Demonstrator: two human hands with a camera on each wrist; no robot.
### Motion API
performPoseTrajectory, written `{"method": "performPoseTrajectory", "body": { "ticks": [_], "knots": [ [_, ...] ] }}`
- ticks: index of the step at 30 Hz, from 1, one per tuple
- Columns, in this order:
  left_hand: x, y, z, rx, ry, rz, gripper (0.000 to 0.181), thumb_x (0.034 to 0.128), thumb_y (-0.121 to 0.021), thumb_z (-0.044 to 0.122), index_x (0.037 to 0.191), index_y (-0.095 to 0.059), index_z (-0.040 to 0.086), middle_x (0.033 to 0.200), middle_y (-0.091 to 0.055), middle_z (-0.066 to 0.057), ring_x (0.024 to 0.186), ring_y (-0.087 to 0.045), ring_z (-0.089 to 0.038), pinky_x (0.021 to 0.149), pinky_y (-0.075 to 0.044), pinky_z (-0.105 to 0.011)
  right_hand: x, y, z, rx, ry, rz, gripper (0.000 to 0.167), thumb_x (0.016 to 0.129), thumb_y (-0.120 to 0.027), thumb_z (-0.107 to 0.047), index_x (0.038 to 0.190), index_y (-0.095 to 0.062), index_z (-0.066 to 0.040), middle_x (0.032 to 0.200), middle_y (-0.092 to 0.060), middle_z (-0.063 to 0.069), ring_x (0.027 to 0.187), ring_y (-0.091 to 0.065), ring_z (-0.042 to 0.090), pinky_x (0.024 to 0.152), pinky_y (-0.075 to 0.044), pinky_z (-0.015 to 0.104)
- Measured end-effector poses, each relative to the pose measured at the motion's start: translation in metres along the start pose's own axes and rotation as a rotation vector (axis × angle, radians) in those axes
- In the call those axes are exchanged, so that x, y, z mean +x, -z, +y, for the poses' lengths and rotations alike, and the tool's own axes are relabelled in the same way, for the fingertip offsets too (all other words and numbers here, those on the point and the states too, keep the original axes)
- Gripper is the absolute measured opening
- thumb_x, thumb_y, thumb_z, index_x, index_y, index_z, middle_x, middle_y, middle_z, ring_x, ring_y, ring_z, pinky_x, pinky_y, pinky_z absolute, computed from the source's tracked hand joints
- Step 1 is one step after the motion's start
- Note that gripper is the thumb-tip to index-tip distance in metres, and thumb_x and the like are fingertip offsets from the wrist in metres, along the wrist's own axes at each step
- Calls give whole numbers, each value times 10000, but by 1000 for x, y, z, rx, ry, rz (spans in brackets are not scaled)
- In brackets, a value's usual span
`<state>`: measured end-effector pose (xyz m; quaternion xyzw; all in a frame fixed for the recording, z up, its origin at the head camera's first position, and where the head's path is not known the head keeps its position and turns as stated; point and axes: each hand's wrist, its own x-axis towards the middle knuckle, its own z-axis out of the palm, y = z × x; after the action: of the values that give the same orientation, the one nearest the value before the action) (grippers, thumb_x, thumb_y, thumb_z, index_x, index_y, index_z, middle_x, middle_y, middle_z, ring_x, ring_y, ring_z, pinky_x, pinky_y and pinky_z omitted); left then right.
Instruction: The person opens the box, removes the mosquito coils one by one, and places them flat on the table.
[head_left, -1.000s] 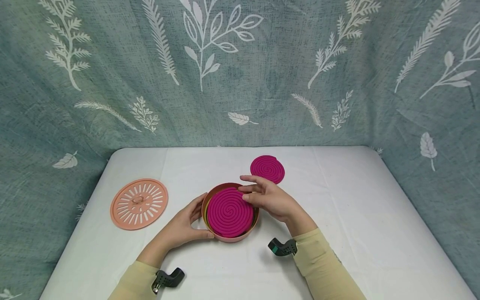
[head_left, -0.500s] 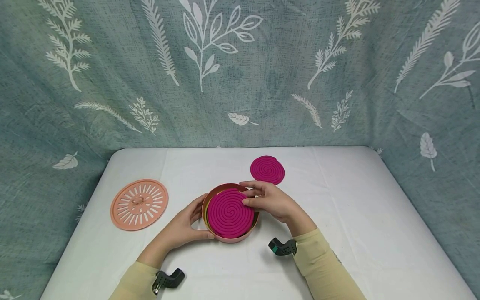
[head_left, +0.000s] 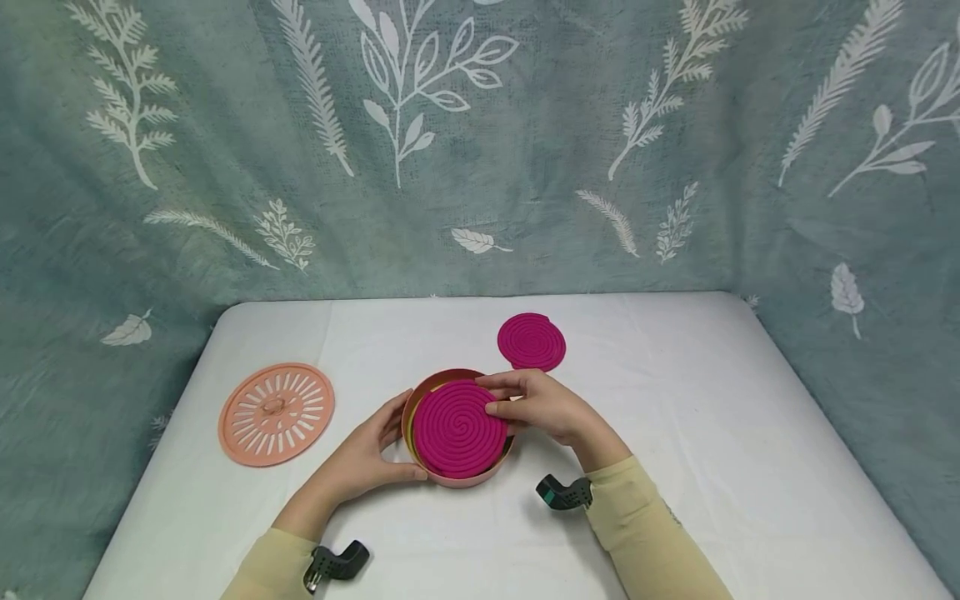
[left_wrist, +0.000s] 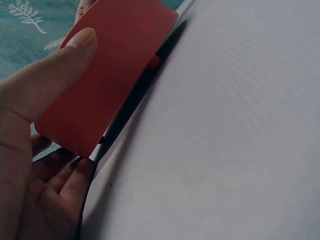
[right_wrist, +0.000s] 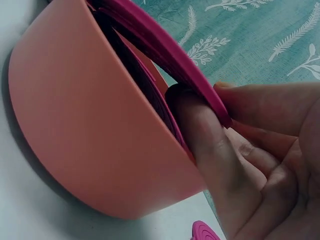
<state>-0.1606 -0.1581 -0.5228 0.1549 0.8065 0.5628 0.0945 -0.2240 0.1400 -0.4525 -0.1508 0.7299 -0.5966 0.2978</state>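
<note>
My left hand [head_left: 365, 454] grips the side of a round salmon-pink container [head_left: 462, 482] standing on the table; in the left wrist view its thumb presses the outer wall. Between thumb and finger, my right hand [head_left: 551, 408] pinches the edge of a magenta spiral coaster [head_left: 457, 429]. From the right wrist, that coaster [right_wrist: 200, 77] looks tilted, its held edge raised over the container's rim. Inside, below it, another magenta coaster [right_wrist: 152, 97] shows in part. A yellowish-green edge also shows within the container; what it belongs to is hidden.
Behind the right hand, a second spiral coaster [head_left: 531, 342] lies flat on the white-covered table [head_left: 720, 467]. A slotted salmon-pink lid [head_left: 276, 414] with a small knob lies at the left. A leaf-patterned teal curtain [head_left: 540, 208] hangs along the back and sides.
My right hand has come down to the coaster, taken hold of its edge and raised that side. The left hand and container have stayed in place. The head view has shifted slightly.
</note>
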Motion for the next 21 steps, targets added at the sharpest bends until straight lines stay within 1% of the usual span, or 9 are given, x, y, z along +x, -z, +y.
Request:
{"method": "performPoseTrajectory", "body": {
  "ticks": [2,6,10,14,18,21],
  "knots": [
    [-1,0,-1,-6,3,2,1184,601,-953,407,1558,-270,272,1544,-362,14,1386,-393,-166,1122,-358,-265,1,-1,1,-10,-12,1,473,911,-722,-100,1364,-593,-60,1127,-674,124,828,-689,180,686,-630,329],
    [-1,-1,-2,-9,8,7,1182,596,-952,418,1556,-275,280,1541,-363,42,1386,-386,-138,1123,-348,-247,2,-1,3,-11,-22,11,461,909,-722,-85,1354,-601,-71,1102,-683,120,775,-679,171,630,-620,296],
    [1,-2,-1,1,8,11,1189,599,-948,435,1560,-269,269,1545,-360,32,1389,-384,-154,1128,-346,-258,2,0,1,-26,-25,29,455,904,-726,-84,1345,-611,-88,1086,-676,122,733,-658,159,589,-603,268],
    [1,-2,-1,7,6,13,1196,601,-950,422,1564,-264,245,1545,-361,14,1391,-382,-175,1134,-345,-279,2,0,0,-23,-22,37,457,906,-722,-78,1348,-609,-87,1090,-665,134,729,-657,163,593,-610,284],
    [1,-2,-2,-6,4,14,1191,603,-959,373,1564,-270,227,1550,-355,7,1396,-375,-179,1138,-343,-291,1,1,1,0,-10,59,447,914,-706,-58,1349,-607,-86,1099,-646,147,745,-665,177,624,-626,327],
    [2,-2,-3,-3,15,18,1194,605,-966,319,1566,-264,214,1555,-349,-6,1399,-373,-185,1138,-345,-290,1,4,2,11,-3,84,443,924,-688,-42,1355,-600,-87,1106,-626,160,755,-659,180,644,-630,347]
  ]
}}
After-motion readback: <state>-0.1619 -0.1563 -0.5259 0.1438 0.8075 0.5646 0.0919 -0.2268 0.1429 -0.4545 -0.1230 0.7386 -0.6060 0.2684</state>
